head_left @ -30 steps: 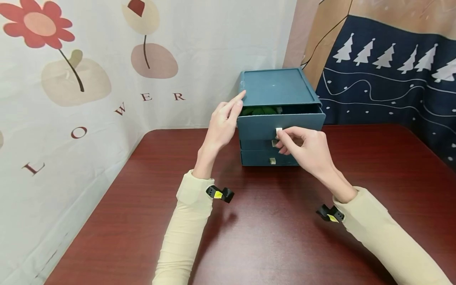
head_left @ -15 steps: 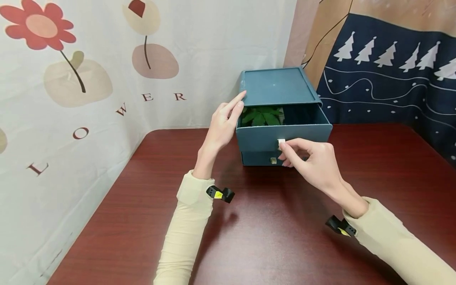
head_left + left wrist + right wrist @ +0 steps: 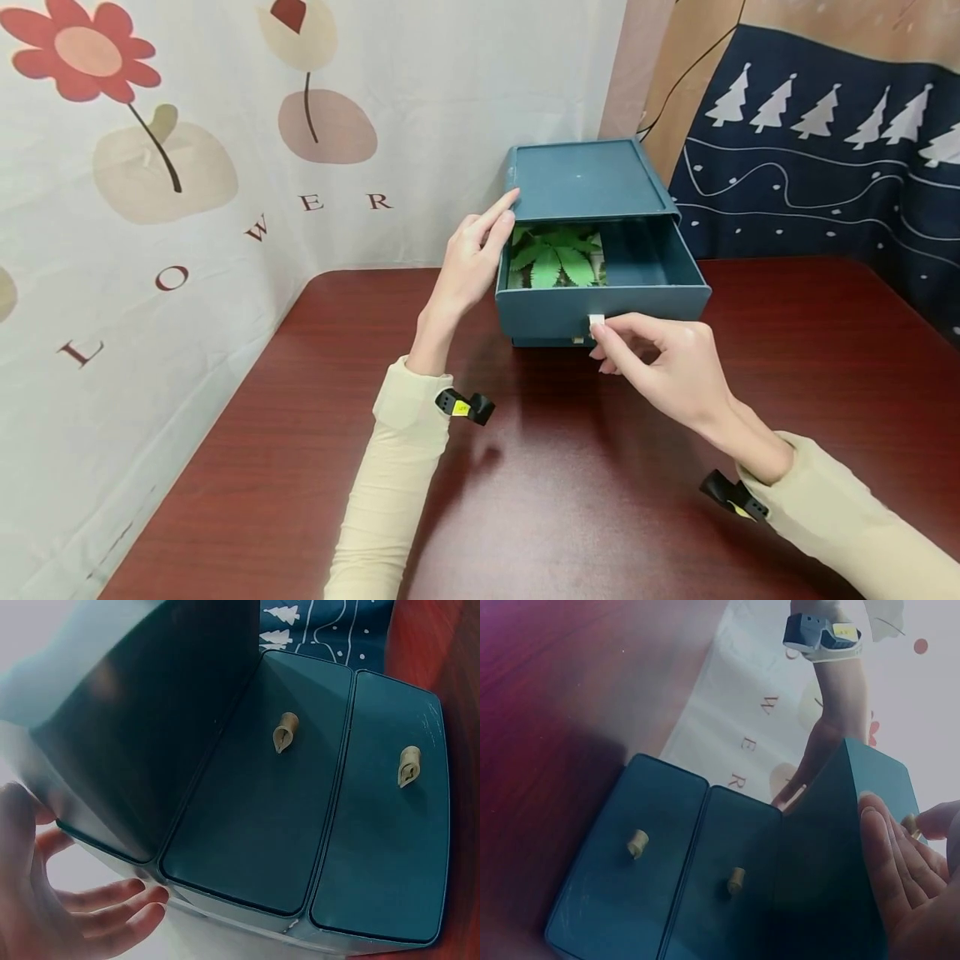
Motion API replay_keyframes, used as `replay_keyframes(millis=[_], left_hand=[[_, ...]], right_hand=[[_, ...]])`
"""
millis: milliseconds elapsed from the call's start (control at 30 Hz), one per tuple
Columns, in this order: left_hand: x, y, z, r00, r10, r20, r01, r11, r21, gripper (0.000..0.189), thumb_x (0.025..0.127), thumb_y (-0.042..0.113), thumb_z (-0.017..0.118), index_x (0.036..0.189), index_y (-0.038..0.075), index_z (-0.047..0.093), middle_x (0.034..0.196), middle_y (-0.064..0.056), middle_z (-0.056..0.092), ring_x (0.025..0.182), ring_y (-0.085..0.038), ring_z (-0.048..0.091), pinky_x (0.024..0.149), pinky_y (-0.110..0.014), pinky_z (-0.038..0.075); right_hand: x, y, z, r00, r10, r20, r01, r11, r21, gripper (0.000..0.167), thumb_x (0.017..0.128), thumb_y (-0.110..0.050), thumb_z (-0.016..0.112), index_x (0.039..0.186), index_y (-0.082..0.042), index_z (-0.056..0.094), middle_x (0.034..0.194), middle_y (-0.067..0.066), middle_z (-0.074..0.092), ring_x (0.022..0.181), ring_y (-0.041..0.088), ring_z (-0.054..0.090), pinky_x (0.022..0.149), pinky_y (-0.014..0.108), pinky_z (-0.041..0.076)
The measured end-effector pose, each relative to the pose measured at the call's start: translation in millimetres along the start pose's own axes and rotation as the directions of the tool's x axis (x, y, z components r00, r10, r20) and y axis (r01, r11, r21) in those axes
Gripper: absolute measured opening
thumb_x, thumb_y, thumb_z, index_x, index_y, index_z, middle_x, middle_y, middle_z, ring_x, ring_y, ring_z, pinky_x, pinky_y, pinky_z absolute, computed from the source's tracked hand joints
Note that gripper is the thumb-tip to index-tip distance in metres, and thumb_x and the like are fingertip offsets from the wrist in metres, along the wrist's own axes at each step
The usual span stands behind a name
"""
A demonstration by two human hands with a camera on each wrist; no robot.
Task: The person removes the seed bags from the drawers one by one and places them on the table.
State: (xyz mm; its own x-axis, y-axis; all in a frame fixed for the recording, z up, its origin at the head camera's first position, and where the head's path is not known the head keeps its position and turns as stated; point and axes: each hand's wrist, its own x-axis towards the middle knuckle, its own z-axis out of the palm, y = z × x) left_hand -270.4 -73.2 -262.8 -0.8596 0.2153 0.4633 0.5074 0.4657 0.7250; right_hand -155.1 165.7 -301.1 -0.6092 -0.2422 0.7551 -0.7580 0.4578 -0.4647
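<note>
A blue desktop drawer unit [image 3: 588, 179] stands on the table with its top drawer [image 3: 532, 310] pulled far out. My right hand [image 3: 667, 362] pinches the small pale tab [image 3: 596, 321] on that drawer's front between thumb and index finger. Green leaves [image 3: 558, 257] lie in the drawer's left part, over something partly hidden. My left hand [image 3: 467, 260] rests against the unit's left side near the top front corner, fingers extended. In the left wrist view, the middle drawer [image 3: 240, 802] and bottom drawer [image 3: 382, 847] are closed, each with its own pale tab.
The dark red wooden table [image 3: 570, 500] spreads in front of the unit. A white cloth with flower prints [image 3: 442, 100] hangs behind and to the left. At the right hangs a navy cloth [image 3: 810, 183] with white trees.
The top drawer has slid out toward me with my right hand on its tab, from slightly ajar to wide, revealing more of the leaves. My left hand has stayed in place.
</note>
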Motion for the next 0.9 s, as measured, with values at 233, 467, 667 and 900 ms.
replay_keyframes(millis=[233,467,667,900], left_hand=[[0.3,0.2,0.4,1.0,0.004,-0.007,-0.004,1.0,0.011,0.045,0.109,0.042,0.04,0.152,0.031,0.049,0.117,-0.003,0.058,0.106,-0.015,0.049,0.09,-0.035,0.04],[1.2,0.4,0.1,1.0,0.022,0.0,-0.022,1.0,0.012,0.045,0.11,0.038,0.04,0.153,0.027,0.048,0.117,-0.006,0.058,0.106,-0.018,0.049,0.09,-0.037,0.039],[2.1,-0.3,0.7,1.0,0.027,0.004,-0.027,0.999,0.018,0.045,0.11,0.038,0.04,0.153,0.026,0.048,0.117,-0.006,0.058,0.105,-0.018,0.049,0.09,-0.036,0.039],[1.2,0.6,1.1,1.0,0.031,-0.001,-0.031,0.999,0.012,0.045,0.11,0.036,0.04,0.153,0.025,0.048,0.113,-0.006,0.058,0.105,-0.019,0.048,0.09,-0.036,0.039]], right_hand=[[-6.9,-3,-4,0.999,-0.032,0.016,0.033,0.999,-0.013,0.011,0.085,-0.001,0.076,0.093,-0.009,0.079,0.076,-0.008,0.073,0.061,-0.002,0.066,0.053,0.015,0.045],[-11.7,-6,-5,0.997,-0.079,0.014,0.079,0.997,0.008,0.014,0.083,0.0,0.076,0.094,-0.009,0.079,0.077,-0.007,0.073,0.06,-0.001,0.066,0.053,0.014,0.047],[-15.6,-5,-5,0.989,-0.147,-0.012,0.147,0.989,0.022,0.014,0.097,-0.021,0.07,0.094,-0.01,0.079,0.077,-0.005,0.074,0.059,0.0,0.067,0.057,0.014,0.049],[-19.3,-4,-6,0.984,-0.18,-0.014,0.181,0.983,0.024,0.02,0.098,-0.025,0.068,0.094,-0.008,0.079,0.077,-0.004,0.073,0.059,0.001,0.066,0.058,0.015,0.051]])
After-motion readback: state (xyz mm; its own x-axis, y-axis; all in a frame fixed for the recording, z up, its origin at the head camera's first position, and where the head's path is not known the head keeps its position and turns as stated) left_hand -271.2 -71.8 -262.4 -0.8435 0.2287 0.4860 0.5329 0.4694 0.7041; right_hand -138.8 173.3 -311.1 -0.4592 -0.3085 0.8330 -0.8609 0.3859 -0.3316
